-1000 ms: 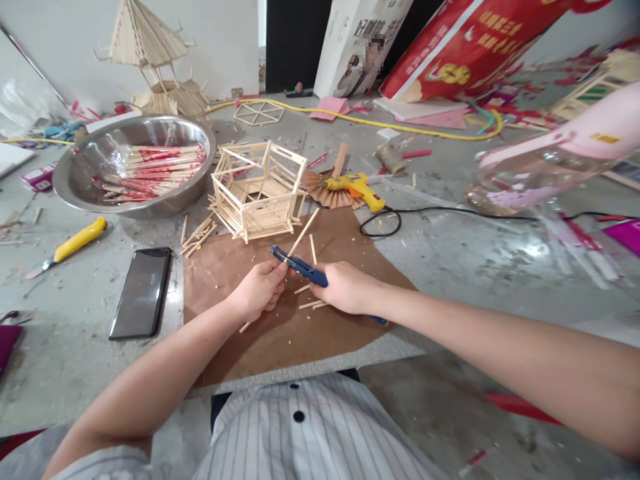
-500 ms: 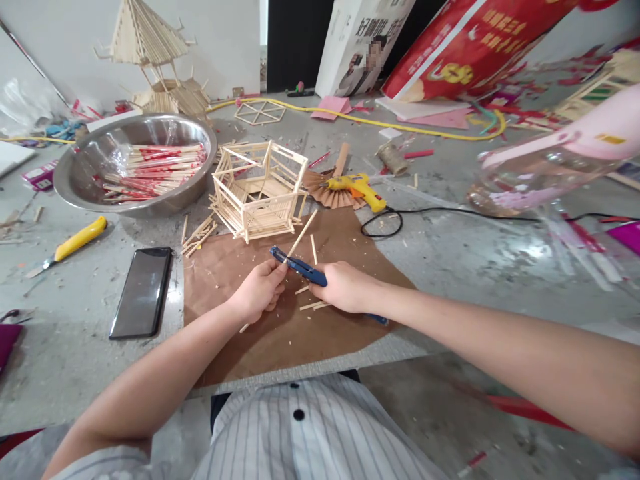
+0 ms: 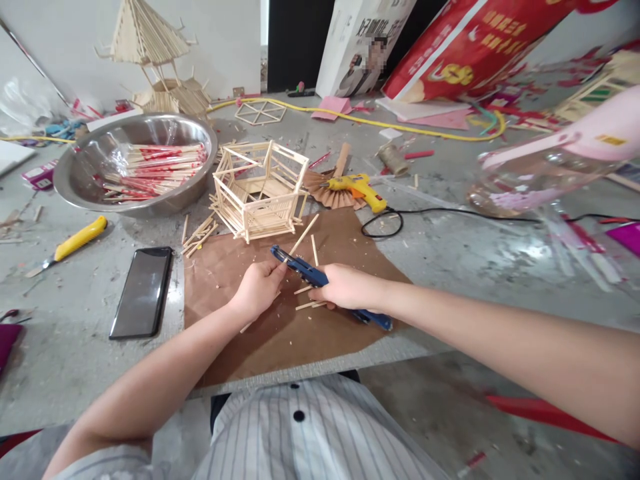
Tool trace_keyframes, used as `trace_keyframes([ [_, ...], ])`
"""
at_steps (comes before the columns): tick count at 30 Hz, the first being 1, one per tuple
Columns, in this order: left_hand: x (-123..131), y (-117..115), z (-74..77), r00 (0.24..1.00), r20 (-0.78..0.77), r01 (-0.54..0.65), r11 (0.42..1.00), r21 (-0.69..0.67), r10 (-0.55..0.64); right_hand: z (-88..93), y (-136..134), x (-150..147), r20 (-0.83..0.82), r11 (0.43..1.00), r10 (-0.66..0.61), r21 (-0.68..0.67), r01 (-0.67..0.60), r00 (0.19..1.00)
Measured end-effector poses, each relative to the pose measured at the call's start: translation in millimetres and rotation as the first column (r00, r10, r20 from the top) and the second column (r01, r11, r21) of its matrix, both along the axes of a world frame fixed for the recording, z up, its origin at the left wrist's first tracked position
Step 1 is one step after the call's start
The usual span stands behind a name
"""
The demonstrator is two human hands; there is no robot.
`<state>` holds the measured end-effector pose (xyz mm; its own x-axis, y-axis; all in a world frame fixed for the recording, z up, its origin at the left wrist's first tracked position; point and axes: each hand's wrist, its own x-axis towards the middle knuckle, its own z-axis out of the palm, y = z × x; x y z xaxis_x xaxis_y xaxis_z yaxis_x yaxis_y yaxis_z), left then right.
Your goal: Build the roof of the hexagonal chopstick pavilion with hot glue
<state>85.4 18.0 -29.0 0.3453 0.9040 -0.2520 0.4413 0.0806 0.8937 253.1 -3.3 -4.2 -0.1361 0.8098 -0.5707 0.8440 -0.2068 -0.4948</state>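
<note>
Closest to the body, a brown sheet (image 3: 265, 353) covers part of the tabletop (image 3: 450, 273). Above it, the right hand (image 3: 347, 288) is closed around the blue cutter (image 3: 314, 273), its handles reaching back under the palm. The left hand (image 3: 256, 290) pinches the thin stick (image 3: 306, 231) between thumb and finger, just beside the cutter's head, where the stick crosses; whether the blade bites cannot be told. The stick should be very light, stiff and dry, hardly slippery, yet apt to snap or splinter if bent; a pinch close to the cutter would steady it best. The cutter looks heavier and firm, best held well back on its handles. A loose stick (image 3: 315, 250) lies just past the cutter. Farther on stands the six-sided frame (image 3: 270, 228), probably light but fragile at its joints, safest lifted by its dense base rather than its thin upper rails
</note>
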Motion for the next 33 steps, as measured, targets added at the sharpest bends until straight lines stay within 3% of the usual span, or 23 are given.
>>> trace_keyframes([
  [4,-3.4,2.2,0.8,0.943,-0.327,0.141,0.961,0.239,-0.057,-5.7,-0.1,-4.2,0.017,0.996,0.001,0.093,-0.002,1.000],
  [7,-3.3,0.0,4.0,0.887,-0.460,0.176,0.949,0.261,-0.038,-5.9,0.8,-7.1,0.058,0.985,0.036,0.166,-0.045,0.998],
  [12,0.4,-5.2,5.7,0.674,-0.739,0.303,0.921,0.245,-0.025,-4.5,1.5,-9.7,0.094,0.987,0.041,0.151,-0.055,0.995],
  [15,1.2,-6.7,4.8,0.632,-0.774,0.334,0.911,0.240,-0.028,-3.7,2.2,-11.0,0.127,0.989,0.040,0.137,-0.057,0.991],
  [23,2.0,-7.0,5.4,0.611,-0.791,0.339,0.909,0.244,-0.015,-5.9,4.7,-13.0,0.150,0.994,-0.009,0.107,-0.007,0.989],
  [27,-0.8,-4.8,4.0,0.606,-0.795,0.345,0.901,0.261,-0.002,-9.8,4.5,-11.8,0.124,0.993,-0.028,0.113,0.014,0.992],
  [33,-10.7,-3.3,9.9,0.595,-0.803,0.407,0.865,0.293,-0.008,0.0,3.4,-6.6,-0.009,1.000,0.006,-0.015,-0.006,1.000],
])
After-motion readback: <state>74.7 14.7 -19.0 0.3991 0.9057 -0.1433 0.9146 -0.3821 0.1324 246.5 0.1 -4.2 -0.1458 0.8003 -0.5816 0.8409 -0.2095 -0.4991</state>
